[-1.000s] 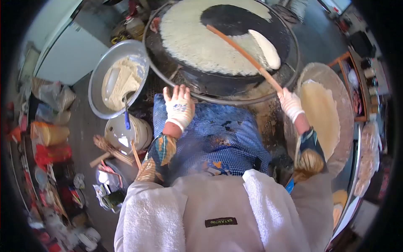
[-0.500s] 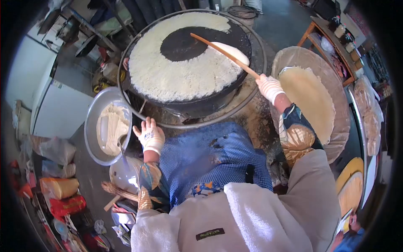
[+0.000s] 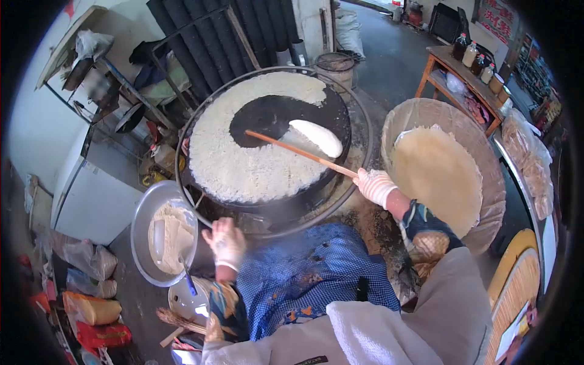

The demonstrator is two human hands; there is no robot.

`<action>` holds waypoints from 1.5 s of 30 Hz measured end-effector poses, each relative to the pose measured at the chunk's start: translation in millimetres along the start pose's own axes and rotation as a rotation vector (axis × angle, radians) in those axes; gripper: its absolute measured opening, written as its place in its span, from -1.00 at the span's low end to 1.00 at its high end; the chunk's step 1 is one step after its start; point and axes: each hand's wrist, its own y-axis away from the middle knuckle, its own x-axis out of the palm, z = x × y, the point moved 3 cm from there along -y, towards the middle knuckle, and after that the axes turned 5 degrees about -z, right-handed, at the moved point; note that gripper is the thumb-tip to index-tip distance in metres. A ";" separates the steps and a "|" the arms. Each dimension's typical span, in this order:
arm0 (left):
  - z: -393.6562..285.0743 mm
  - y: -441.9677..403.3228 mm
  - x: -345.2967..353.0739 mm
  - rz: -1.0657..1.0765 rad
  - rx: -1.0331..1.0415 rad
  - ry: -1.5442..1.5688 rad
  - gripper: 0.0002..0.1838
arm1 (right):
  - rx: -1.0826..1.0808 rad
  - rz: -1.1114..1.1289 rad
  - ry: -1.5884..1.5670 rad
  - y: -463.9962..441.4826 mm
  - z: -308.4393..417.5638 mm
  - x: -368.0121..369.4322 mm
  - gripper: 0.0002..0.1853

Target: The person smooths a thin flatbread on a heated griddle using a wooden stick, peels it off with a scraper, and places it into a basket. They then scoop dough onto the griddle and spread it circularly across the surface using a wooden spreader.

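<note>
Right hand [image 3: 375, 185] clenches wooden stick [image 3: 292, 148] over griddle [image 3: 261, 112] | left hand [image 3: 225, 244] splayed wide near griddle's ring [image 3: 274, 235] | bare room curving mid-griddle

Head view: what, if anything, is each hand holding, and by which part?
White-gloved right hand: long brown wooden stick, by its near end. Left hand: nothing.

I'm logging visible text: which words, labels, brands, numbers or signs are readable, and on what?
None reads with certainty.
Sign at upper right: characters too blurred.
Dark garment label: too small, cut off by the picture's edge.
Red bag: any lettering too blurred.
</note>
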 end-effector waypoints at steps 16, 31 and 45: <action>-82.8 79.9 18.5 0.073 0.327 -0.022 -0.26 | 0.091 -0.056 -0.047 -18.6 -27.3 11.7 -0.64; -3.8 52.0 26.9 -0.062 0.109 -0.011 -0.47 | -0.085 0.104 0.158 -9.5 3.3 40.3 -0.62; 56.8 19.7 45.7 0.147 -0.188 -0.206 -0.40 | 0.005 -0.141 0.193 -41.1 -39.0 51.0 -0.55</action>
